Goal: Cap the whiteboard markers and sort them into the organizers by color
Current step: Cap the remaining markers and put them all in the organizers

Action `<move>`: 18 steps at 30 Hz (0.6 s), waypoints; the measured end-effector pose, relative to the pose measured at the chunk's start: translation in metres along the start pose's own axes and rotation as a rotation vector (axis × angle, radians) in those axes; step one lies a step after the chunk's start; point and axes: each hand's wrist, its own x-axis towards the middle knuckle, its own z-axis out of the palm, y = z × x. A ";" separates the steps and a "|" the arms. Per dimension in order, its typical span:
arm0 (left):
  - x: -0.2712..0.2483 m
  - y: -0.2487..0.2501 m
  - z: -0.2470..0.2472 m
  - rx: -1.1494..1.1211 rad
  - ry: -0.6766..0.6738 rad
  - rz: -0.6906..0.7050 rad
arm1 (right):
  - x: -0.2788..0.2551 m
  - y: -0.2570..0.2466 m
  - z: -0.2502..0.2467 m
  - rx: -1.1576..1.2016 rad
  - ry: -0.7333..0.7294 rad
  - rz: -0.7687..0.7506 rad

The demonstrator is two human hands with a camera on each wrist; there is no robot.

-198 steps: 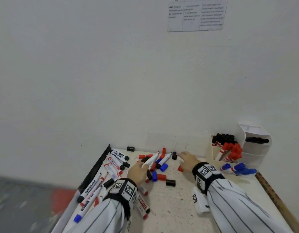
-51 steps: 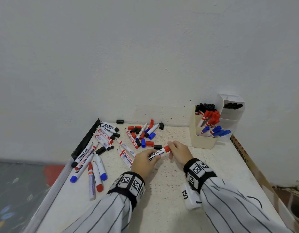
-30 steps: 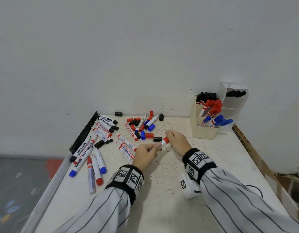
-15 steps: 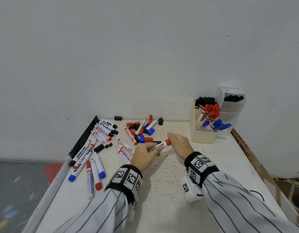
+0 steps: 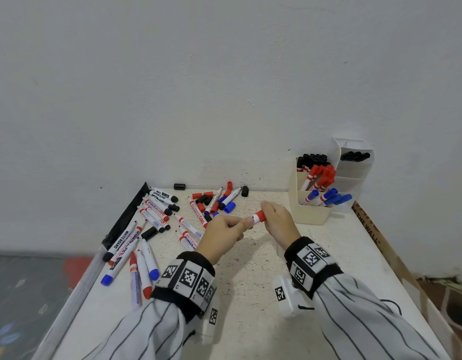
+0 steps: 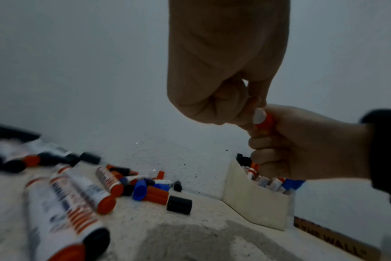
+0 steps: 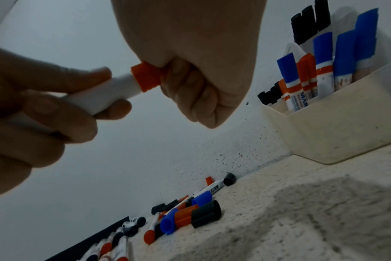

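Observation:
Both hands hold one red marker (image 5: 256,218) above the middle of the white table (image 5: 250,307). My left hand (image 5: 226,231) grips its white barrel (image 7: 114,91). My right hand (image 5: 279,219) grips the red cap (image 7: 146,77), which sits on the barrel's end. Most of the barrel is hidden inside the left fist. The cream organizer (image 5: 311,210) stands at the back right, with black, red and blue markers (image 5: 326,198) upright in separate compartments. Loose markers and caps (image 5: 211,201) lie at the back left.
A white organizer (image 5: 353,167) behind the cream one holds black markers (image 5: 354,155). Several more markers (image 5: 136,253) lie along the table's left edge beside a black strip (image 5: 126,216). A loose black cap (image 5: 179,186) lies against the wall. A brown board (image 5: 372,229) runs along the right edge.
The hands have lifted the red marker slightly and drawn closer together, so less of the barrel shows between them. The red cap stays in the right hand's grip.

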 end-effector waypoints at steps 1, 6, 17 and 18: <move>-0.001 0.001 0.002 0.073 0.032 0.044 | 0.001 -0.001 -0.001 0.003 0.008 0.004; -0.006 0.008 0.007 0.346 0.142 0.202 | 0.004 -0.008 -0.007 0.001 -0.005 0.001; -0.006 0.008 0.014 0.067 0.101 0.056 | 0.004 -0.014 -0.010 -0.095 -0.046 -0.078; -0.006 0.007 0.015 0.075 0.110 0.053 | 0.005 -0.013 -0.010 -0.122 -0.052 -0.078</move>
